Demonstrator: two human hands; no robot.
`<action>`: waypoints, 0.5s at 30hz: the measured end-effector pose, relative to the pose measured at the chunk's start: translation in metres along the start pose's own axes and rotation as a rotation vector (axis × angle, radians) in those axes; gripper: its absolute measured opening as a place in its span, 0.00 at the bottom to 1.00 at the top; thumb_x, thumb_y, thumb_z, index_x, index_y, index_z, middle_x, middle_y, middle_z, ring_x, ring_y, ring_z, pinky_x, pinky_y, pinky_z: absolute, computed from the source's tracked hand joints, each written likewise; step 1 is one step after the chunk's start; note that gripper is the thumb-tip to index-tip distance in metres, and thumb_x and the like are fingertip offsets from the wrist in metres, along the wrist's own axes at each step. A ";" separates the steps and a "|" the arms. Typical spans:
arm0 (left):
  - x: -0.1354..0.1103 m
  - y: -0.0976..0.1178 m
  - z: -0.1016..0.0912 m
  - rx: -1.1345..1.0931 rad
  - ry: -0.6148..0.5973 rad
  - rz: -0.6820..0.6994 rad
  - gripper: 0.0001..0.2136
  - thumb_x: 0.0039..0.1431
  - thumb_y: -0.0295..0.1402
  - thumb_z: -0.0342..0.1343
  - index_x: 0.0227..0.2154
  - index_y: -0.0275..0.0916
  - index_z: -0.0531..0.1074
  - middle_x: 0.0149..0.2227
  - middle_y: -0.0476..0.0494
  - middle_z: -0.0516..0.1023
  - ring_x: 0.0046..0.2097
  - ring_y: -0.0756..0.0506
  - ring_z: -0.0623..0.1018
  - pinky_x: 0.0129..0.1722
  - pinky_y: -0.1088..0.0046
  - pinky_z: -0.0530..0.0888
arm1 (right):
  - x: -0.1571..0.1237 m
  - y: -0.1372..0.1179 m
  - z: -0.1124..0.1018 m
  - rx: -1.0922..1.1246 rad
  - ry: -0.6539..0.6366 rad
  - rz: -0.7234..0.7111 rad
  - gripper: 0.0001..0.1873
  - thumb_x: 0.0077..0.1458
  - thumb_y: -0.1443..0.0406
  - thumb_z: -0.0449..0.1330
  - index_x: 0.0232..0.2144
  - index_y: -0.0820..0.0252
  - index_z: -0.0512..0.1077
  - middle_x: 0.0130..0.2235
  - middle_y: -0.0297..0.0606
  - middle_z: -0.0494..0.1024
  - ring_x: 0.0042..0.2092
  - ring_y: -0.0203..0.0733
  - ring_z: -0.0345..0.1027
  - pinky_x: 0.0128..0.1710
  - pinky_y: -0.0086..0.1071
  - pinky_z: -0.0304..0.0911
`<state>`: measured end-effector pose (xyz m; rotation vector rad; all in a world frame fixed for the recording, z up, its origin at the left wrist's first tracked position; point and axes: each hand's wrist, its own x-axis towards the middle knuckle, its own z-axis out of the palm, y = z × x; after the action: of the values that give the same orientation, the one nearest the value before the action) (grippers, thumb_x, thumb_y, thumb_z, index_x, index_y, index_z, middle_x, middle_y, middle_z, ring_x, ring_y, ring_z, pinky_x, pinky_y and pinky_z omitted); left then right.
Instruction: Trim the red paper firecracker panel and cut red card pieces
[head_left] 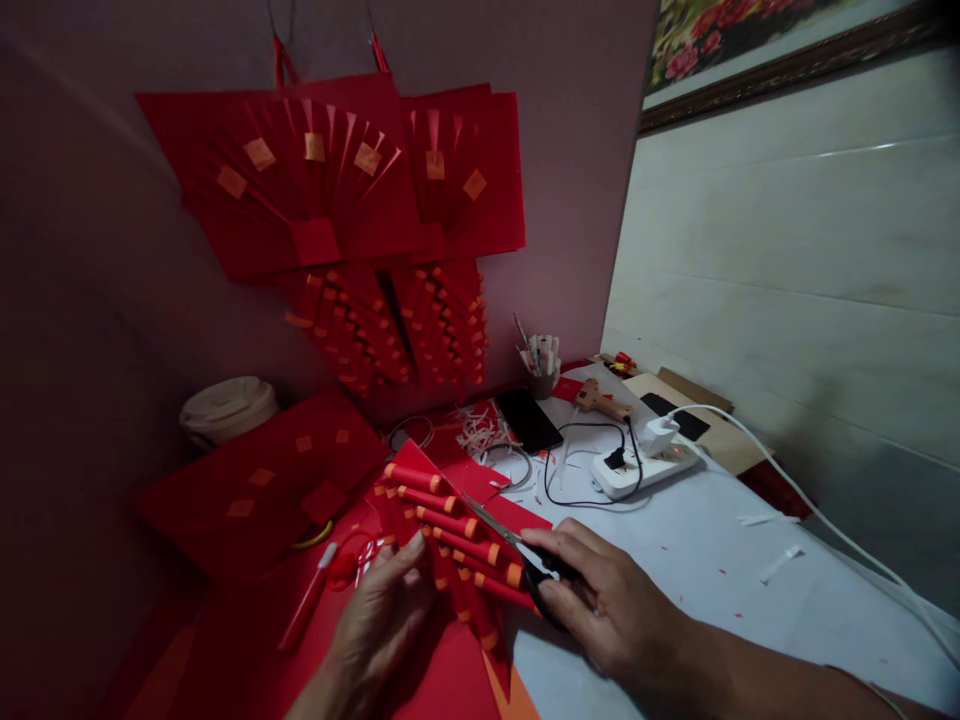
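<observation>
My right hand grips black-handled scissors whose blades point up and left over a red paper piece. That piece is a string of red paper firecracker tubes with orange ends, lying on red paper on the table. My left hand holds the near edge of this firecracker piece, fingers curled on it. A red pen lies just left of my left hand.
Finished red folded fans with firecracker strings hang on the wall. On the white table lie a black phone, a white power strip with cables, a glue gun, a pen cup and paper scraps.
</observation>
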<state>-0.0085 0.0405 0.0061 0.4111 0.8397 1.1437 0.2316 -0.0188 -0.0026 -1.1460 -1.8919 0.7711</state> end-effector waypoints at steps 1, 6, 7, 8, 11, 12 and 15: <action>0.000 0.000 0.000 0.006 0.003 0.002 0.07 0.52 0.18 0.61 0.34 0.31 0.79 0.34 0.38 0.84 0.35 0.42 0.83 0.41 0.64 0.81 | 0.000 0.001 0.000 -0.004 -0.001 -0.007 0.22 0.62 0.69 0.56 0.57 0.52 0.66 0.41 0.39 0.71 0.40 0.43 0.67 0.41 0.37 0.67; -0.002 0.000 0.001 0.025 -0.004 0.004 0.08 0.51 0.19 0.62 0.34 0.32 0.79 0.34 0.39 0.83 0.36 0.42 0.82 0.42 0.62 0.80 | -0.001 0.006 0.003 -0.027 0.000 -0.044 0.24 0.63 0.69 0.54 0.60 0.50 0.64 0.44 0.40 0.71 0.42 0.44 0.68 0.45 0.39 0.67; -0.002 0.000 0.001 0.020 -0.011 0.003 0.08 0.51 0.19 0.63 0.34 0.32 0.79 0.34 0.38 0.83 0.36 0.41 0.82 0.43 0.61 0.80 | -0.001 0.007 0.004 -0.032 0.003 -0.046 0.24 0.64 0.70 0.54 0.60 0.49 0.63 0.44 0.40 0.71 0.43 0.44 0.68 0.45 0.39 0.67; -0.002 0.000 0.001 0.014 -0.015 0.004 0.08 0.50 0.19 0.63 0.34 0.31 0.79 0.34 0.38 0.83 0.36 0.41 0.82 0.43 0.61 0.80 | -0.002 0.007 0.004 -0.038 0.007 -0.047 0.24 0.64 0.70 0.54 0.60 0.49 0.63 0.45 0.40 0.71 0.44 0.45 0.68 0.46 0.40 0.67; -0.001 0.000 0.000 0.007 -0.013 0.007 0.07 0.51 0.19 0.63 0.34 0.30 0.80 0.34 0.38 0.84 0.36 0.41 0.82 0.43 0.62 0.80 | -0.003 0.007 0.004 -0.051 0.011 -0.040 0.24 0.65 0.70 0.52 0.61 0.50 0.62 0.45 0.41 0.71 0.45 0.45 0.68 0.47 0.40 0.67; -0.001 0.000 0.000 0.006 -0.011 0.003 0.07 0.51 0.19 0.63 0.34 0.30 0.80 0.34 0.38 0.84 0.36 0.42 0.82 0.43 0.62 0.80 | -0.003 0.007 0.004 -0.051 0.008 -0.039 0.23 0.65 0.70 0.52 0.61 0.50 0.62 0.45 0.41 0.71 0.45 0.45 0.68 0.47 0.40 0.67; -0.001 0.000 0.002 0.003 -0.015 -0.012 0.06 0.51 0.19 0.64 0.33 0.30 0.80 0.33 0.38 0.84 0.36 0.42 0.82 0.44 0.61 0.80 | -0.003 0.007 0.005 -0.040 0.005 -0.044 0.23 0.65 0.70 0.52 0.61 0.52 0.62 0.46 0.41 0.71 0.46 0.45 0.68 0.48 0.40 0.67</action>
<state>-0.0072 0.0400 0.0076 0.4163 0.8294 1.1274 0.2316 -0.0193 -0.0113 -1.1257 -1.9302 0.7084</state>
